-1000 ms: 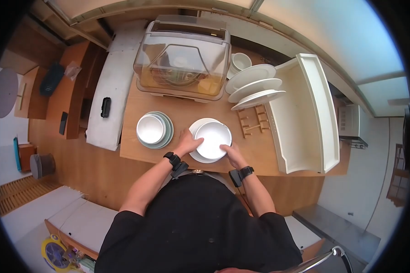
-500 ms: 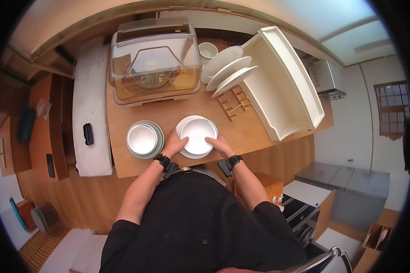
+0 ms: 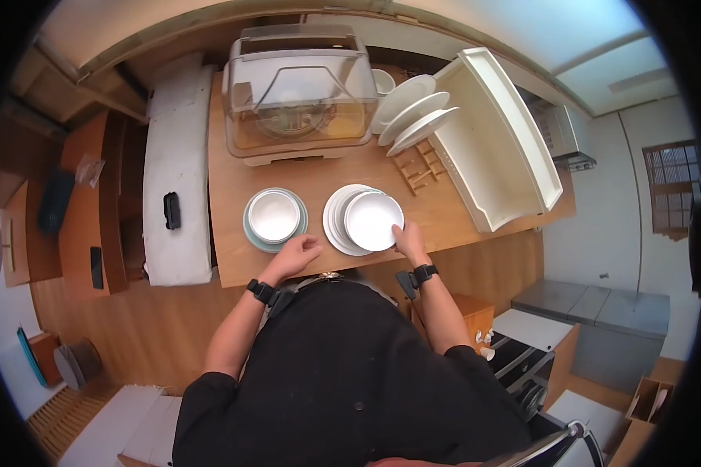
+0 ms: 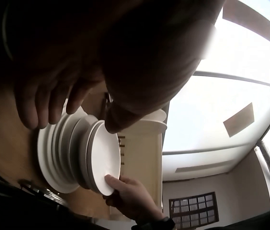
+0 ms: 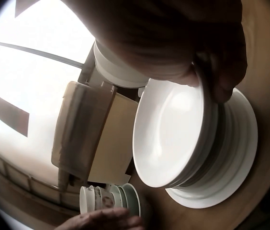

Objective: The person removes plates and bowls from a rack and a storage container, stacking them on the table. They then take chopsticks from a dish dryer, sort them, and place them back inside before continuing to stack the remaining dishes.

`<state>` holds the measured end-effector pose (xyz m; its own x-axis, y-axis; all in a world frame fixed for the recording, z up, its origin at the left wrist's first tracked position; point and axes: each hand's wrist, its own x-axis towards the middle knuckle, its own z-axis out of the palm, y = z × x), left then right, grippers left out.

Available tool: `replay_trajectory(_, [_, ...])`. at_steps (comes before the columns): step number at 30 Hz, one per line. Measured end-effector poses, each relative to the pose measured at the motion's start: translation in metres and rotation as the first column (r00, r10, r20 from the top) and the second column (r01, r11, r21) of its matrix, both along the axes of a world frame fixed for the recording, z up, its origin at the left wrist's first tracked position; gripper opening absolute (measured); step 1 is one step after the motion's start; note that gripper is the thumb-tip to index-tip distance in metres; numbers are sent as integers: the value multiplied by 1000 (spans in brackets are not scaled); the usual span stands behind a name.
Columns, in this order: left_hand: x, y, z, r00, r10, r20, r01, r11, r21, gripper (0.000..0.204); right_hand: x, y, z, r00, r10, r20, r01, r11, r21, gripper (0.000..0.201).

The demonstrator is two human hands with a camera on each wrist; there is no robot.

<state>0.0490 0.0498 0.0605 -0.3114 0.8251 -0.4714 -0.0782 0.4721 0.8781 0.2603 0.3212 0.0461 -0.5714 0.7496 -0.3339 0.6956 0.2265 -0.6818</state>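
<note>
The left hand (image 3: 292, 257) has come off the top white bowl (image 3: 374, 219) and hangs relaxed near another bowl (image 3: 273, 216), holding nothing; the right hand (image 3: 410, 240) alone pinches the white rim above stacked plates (image 3: 332, 222), so control seems to rest there. Beyond, standing plates (image 3: 409, 105), a wooden rack (image 3: 422, 170) and a cream bin (image 3: 491, 148) probably limit room rightward.

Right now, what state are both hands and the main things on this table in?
White round bowl on the right: open side up
Bare right hand: pinching that bowl's rim
White round plates beneath it: flat, stacked
Bare left hand: holding nothing
White round bowl on the left: open side up
Pale green round dishes beneath: stacked
White round plates behind: on edge, tilted
Clear-covered plastic box: dishes showing inside
Cream rectangular bin: open
</note>
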Motion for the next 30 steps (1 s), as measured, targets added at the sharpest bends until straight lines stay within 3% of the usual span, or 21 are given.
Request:
replay_trajectory(2, [0,-26,-9,990,115,77,-115,993,-12,48,-7,-4,25,999,-9,54,11,999,-39,29])
replay_trajectory(8, [1,-89,-19,916,347,200,-363,930,48,39,-9,14,28,978,83,191,-81,997,-15,32])
replay_trajectory(18, [-24,-100,-26,751,658,61,-661,746,80,48,-30,1,71,995,97,-25,-99,991,-94,27])
replay_trajectory(21, [-41,-77,3,736,675,-51,-671,738,72,62,-39,-8,80,990,128,-59,-134,985,-112,26])
replay_trajectory(24, [-65,-54,9,799,531,-282,-560,828,-26,60,-45,-24,88,991,98,-95,-111,984,-142,26])
replay_trajectory(27, [-84,-38,-17,800,442,-404,-477,879,17,57,-38,-24,67,988,118,-101,-133,978,-162,27])
replay_trajectory(30, [-97,-24,-23,814,284,-507,-380,920,-94,48,-36,-32,63,987,130,-93,-145,975,-168,29])
